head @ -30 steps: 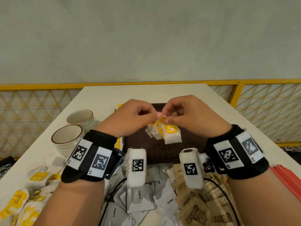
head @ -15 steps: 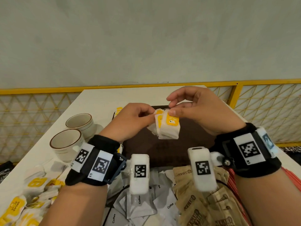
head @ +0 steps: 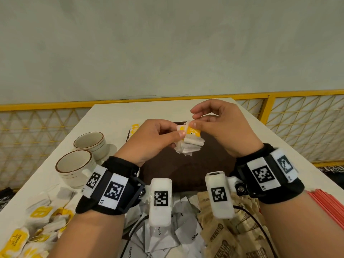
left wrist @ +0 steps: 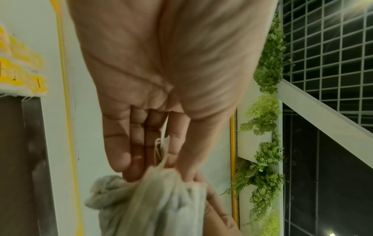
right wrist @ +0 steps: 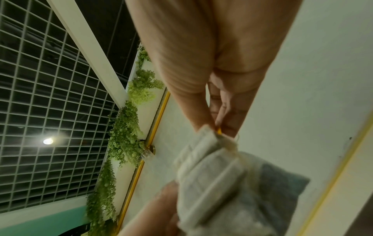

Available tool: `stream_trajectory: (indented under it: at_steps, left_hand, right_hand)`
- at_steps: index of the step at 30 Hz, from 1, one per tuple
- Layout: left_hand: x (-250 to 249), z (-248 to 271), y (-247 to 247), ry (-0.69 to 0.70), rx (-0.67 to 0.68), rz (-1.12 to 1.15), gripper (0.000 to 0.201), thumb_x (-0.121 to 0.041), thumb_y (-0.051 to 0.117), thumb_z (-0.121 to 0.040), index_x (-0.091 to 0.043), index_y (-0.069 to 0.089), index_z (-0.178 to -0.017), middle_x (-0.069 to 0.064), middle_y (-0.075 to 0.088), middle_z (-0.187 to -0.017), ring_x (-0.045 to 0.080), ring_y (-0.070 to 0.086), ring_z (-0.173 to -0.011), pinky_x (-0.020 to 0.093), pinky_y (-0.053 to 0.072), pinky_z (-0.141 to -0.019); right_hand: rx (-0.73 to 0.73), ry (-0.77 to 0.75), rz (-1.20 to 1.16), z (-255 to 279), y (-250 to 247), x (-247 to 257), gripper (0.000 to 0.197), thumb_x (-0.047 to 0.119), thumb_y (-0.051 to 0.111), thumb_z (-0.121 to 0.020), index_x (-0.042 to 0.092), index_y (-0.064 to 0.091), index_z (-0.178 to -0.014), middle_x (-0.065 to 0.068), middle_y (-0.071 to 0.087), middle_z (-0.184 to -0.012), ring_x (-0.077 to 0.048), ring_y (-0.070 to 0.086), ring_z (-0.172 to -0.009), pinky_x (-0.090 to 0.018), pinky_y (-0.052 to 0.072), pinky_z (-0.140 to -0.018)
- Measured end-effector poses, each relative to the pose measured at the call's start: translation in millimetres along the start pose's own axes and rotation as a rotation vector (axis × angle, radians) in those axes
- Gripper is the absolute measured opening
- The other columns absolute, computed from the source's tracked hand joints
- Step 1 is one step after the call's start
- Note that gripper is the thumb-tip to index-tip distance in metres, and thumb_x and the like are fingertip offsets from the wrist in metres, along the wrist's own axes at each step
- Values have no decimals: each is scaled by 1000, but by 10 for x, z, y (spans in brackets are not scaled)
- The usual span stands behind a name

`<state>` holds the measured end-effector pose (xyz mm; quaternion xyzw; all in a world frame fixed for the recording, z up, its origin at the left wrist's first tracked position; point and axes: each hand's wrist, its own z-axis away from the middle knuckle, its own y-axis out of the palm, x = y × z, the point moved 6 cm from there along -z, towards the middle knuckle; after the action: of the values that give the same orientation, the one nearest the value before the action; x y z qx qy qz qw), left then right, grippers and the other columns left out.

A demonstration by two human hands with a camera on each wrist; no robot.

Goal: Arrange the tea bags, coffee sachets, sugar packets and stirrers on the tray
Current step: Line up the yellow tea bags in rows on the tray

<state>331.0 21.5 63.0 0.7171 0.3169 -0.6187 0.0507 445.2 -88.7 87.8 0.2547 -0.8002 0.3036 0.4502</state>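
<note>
Table (head: 115, 116) w/ dark tray (head: 186, 170) in the middle. Both hands hold a bunch of tea bags (head: 189, 144) above it, prob. squaring them up. Left hand (head: 152, 138) grips the bunch; right hand (head: 219, 127) pinches a yellow tag (head: 193, 131).

The head view looks forward and down from above the table (head: 163, 108), taking in both hands, the dark tray (head: 186, 170) and the far wall. The left wrist view looks close along the left hand (left wrist: 165, 79) to its fingertips. The right wrist view looks likewise along the right hand (right wrist: 212, 55). All three share the bundle of tea bags (head: 189, 144) held between the hands.
</note>
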Motion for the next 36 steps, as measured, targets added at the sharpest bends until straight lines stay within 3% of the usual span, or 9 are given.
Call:
stream_trajectory:
  at_steps: [5,7,11,15,18,22,24,30,36]
  left_hand:
    - [64,-32,-61,4,-57,-35,10,-7,63,-87,-10,72,-85,16,71,-88,17,63,-74,31,53,-74]
    - [79,-38,-94,3,-78,-12,9,-9,64,-87,-6,72,-86,18,70,-87,16,63,-73,28,53,-71]
    - [87,-45,-156,1,-143,42,9,-11,65,-87,-11,72,-81,6,70,-76,8,62,-65,17,52,-64]
    - [63,-43,-233,24,-212,-19,11,-13,67,-86,-18,72,-77,-3,71,-73,9,65,-70,26,55,-73]
    - [26,-33,-224,50,-203,-80,9,-14,67,-86,-14,73,-80,6,72,-78,16,65,-73,36,54,-77]
    - [-21,-23,-165,71,-139,-125,11,-13,65,-87,-19,73,-82,1,71,-82,15,64,-76,41,52,-83]
    - [-42,-13,-143,82,-113,-133,13,-13,66,-86,-23,73,-81,1,72,-83,21,66,-79,43,51,-84]
    - [3,-15,-185,85,-56,-77,21,-4,61,-88,-21,73,-88,0,72,-85,12,66,-81,30,55,-82]
    - [77,-42,-336,65,-140,-126,36,-1,68,-83,-19,62,-113,-5,71,-72,7,65,-67,21,54,-67]
  right_hand:
    - [72,25,65,2,47,-43,22,5,77,-75,18,69,-91,-10,66,-90,-18,65,-72,-32,58,-74]
    - [88,38,73,3,48,-51,22,3,77,-75,17,69,-91,-13,66,-91,-18,62,-70,-35,58,-72]
    - [42,14,-23,-4,-10,-2,21,-6,72,-76,13,68,-86,-9,66,-84,-13,60,-71,-22,55,-63]
    - [109,-49,20,21,-54,114,22,-6,74,-74,11,69,-87,-4,69,-84,-6,62,-75,-19,55,-71]
    - [300,-13,-15,117,59,192,31,-2,78,-70,11,70,-97,-12,70,-95,-16,66,-76,-25,57,-79]
    - [169,-13,163,78,93,133,37,5,80,-71,17,68,-104,-1,69,-103,-20,68,-74,-13,52,-69]
    - [159,-21,210,55,126,91,33,4,79,-72,17,69,-101,-2,70,-95,-19,66,-70,-16,54,-67]
    - [156,-71,380,28,31,64,15,9,76,-77,15,70,-90,-1,68,-82,-3,56,-66,-10,46,-64]
    - [253,-41,302,48,-70,99,18,8,75,-77,17,72,-92,-1,72,-92,-13,66,-81,-23,53,-78]
